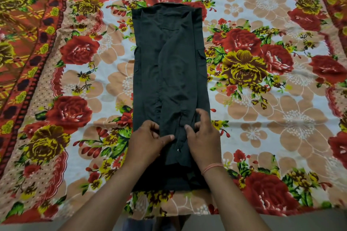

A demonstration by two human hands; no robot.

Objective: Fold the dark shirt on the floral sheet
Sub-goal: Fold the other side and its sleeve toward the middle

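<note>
The dark shirt point(169, 73) lies as a long narrow strip down the middle of the floral sheet point(262, 99), both sides folded inward with a sleeve running along the centre. Near its lower end, my left hand point(148, 139) rests on the left half with fingers curled on the fabric and thumb pointing right. My right hand point(202, 137) sits on the right half, fingers pinching the sleeve cloth beside a small metal snap point(177, 149). The shirt's bottom hem lies between my forearms.
The sheet spreads wide on both sides, with a red-orange patterned border point(28, 52) at the left and another at the far right. Its near edge meets grey floor point(300, 221) at the bottom. A thread band circles my right wrist point(211, 167).
</note>
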